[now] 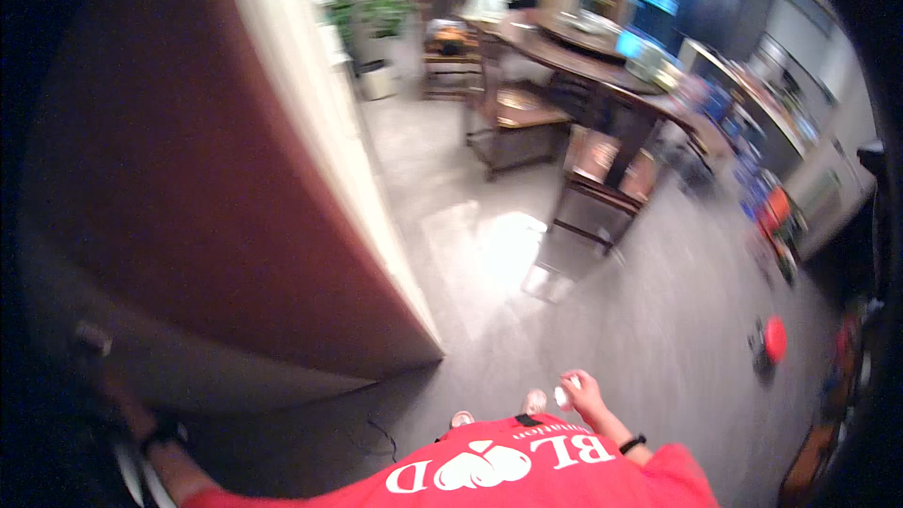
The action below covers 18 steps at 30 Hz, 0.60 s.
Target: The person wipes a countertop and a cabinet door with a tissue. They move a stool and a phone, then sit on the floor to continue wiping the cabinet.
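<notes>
My right hand (583,393) hangs in front of my red shirt (487,466), its fingers closed on a small white object (563,397). What that object is, I cannot tell. A dark band circles the right wrist. Stretched far out to the left, my left hand (95,339) is dim and blurred beside a dark reddish wall or panel (211,190). Whether it holds or touches anything does not show. A dark watch or band (166,434) sits on that wrist. The tips of my shoes (535,401) show below the shirt.
A round dark-wood table (557,63) with items on top stands ahead, with a wooden chair (525,113) beside it. Another chair (600,183) stands nearer. A red-topped object (774,340) is on the floor at right. A cable (384,437) lies near my feet.
</notes>
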Tool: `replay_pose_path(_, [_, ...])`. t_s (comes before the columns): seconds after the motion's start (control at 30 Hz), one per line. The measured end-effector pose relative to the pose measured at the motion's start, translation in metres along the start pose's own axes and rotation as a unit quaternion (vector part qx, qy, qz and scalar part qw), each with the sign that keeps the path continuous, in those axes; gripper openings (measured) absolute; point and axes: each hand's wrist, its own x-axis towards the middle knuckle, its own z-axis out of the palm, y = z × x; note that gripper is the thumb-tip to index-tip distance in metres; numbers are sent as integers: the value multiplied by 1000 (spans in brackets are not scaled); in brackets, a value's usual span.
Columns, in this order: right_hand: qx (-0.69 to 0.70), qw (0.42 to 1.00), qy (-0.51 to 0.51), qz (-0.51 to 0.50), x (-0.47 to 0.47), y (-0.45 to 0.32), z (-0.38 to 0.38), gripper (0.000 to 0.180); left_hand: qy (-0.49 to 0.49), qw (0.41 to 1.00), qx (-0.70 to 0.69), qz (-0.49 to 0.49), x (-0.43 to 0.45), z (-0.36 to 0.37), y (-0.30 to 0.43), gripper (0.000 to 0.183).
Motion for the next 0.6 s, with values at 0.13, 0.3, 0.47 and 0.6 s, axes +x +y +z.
replay_pose_path(0.13, [-47, 999, -16, 16, -10, 17, -27, 22, -106, 964, -242, 28, -132, 21, 144, 53])
replay_pose_path(0.3, [104, 988, 55, 97, -2, 28, -48, 24, -492, 775, -397, 13, -367, 10, 298, 46])
replay_pose_path(0.47, [303, 934, 92, 164, -1, 40, -73, 37, -816, 509, -273, -3, -553, -41, 338, 40])
replay_pose_path(0.6, [383, 905, 56, 175, 11, 42, -113, 43, -903, 398, -162, -1, -632, -68, 326, 36])
